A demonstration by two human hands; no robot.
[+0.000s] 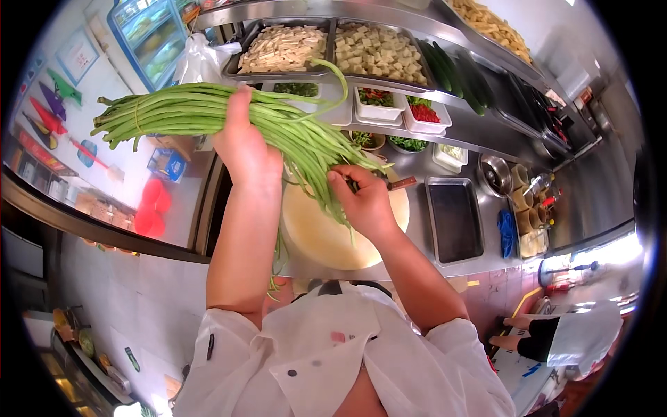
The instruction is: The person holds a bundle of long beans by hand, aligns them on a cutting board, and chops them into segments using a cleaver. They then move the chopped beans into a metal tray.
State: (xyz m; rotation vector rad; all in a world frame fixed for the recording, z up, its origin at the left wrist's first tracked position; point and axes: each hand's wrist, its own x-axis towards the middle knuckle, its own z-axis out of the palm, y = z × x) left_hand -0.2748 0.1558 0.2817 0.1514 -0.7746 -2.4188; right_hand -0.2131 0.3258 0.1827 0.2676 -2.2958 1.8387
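Note:
A thick bundle of long green beans (177, 112) is gripped in my left hand (247, 148), its thumb across the top. A band circles the bundle near its left end. My right hand (365, 200) has its thumb and fingers closed at the loose, drooping right ends of the beans. Below lies a round, pale cutting board (333, 245) on the steel counter (417, 250). Just beyond my right hand a wooden knife handle (402, 183) shows at the board's far edge; the blade is mostly hidden. Some thin bean strands (279, 255) hang beside the board's left edge.
An empty steel tray (456, 219) and a blue cloth-like item (505, 233) lie to the right. Steel shelving (359, 127) crosses ahead, above white tubs of chopped vegetables (427, 114). Higher up are trays of cut pieces (378, 52) and cucumbers (443, 68). Another person (552, 336) stands at far right.

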